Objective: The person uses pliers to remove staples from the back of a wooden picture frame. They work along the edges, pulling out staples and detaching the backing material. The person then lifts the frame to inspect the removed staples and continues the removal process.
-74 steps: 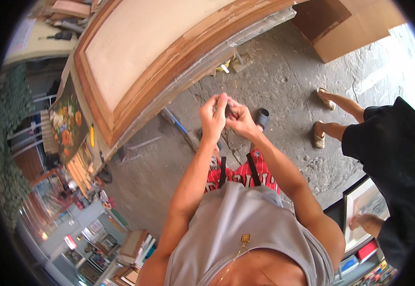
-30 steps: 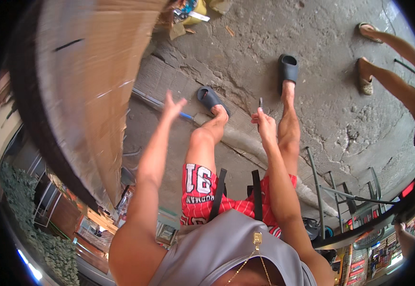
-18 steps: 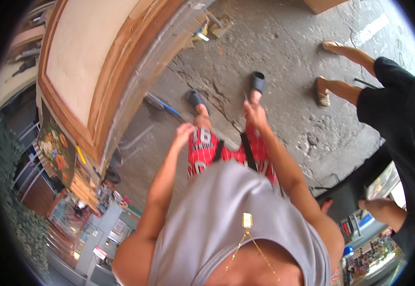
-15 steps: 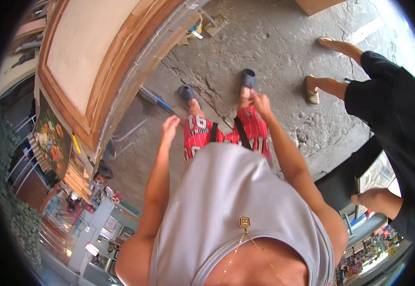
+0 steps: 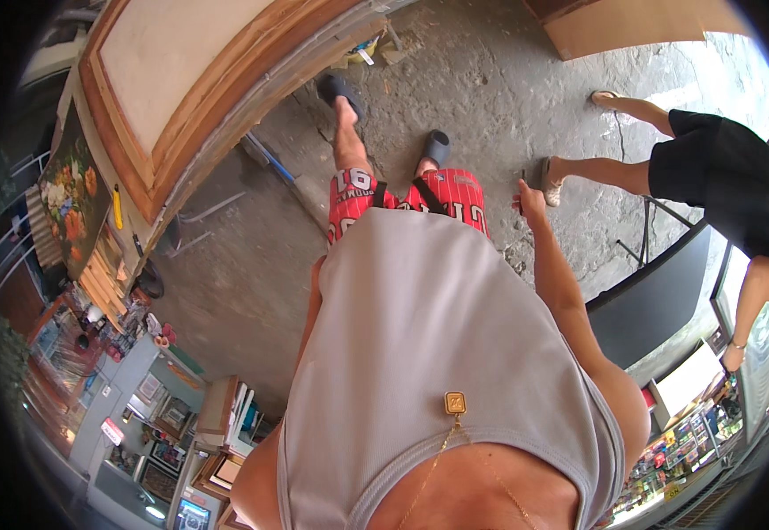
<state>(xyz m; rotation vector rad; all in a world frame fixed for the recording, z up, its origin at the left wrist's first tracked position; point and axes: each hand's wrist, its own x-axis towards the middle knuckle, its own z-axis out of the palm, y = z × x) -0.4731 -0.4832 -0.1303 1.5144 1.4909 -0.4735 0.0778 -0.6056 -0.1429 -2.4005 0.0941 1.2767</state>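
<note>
My right hand (image 5: 530, 201) hangs out to the right over the concrete floor. Its fingers stand slightly apart, and I make out nothing held in it. Nearest to that hand are my red striped shorts (image 5: 455, 199) and, beyond it, another person's sandal (image 5: 553, 183). My left arm is drawn back along my side, its hand hidden behind my grey tank top (image 5: 420, 309). On the left stands a worktable with a large wood-framed panel (image 5: 181, 66) on it. A yellow utility knife (image 5: 118, 208) lies at its edge, beside a floral painting (image 5: 71, 203) and several wood strips (image 5: 103, 287).
A person in black (image 5: 738, 177) stands at the right, by a dark panel (image 5: 650, 305) on legs. Brown board (image 5: 632, 28) stands at the far right. A blue-handled tool (image 5: 280, 170) leans by the worktable. Shelves with frames (image 5: 221, 433) are at the lower left.
My left foot has stepped forward, and the view has shifted. My left hand has swung back out of sight; my right hand has moved outward to the right. The other person's arm has shifted.
</note>
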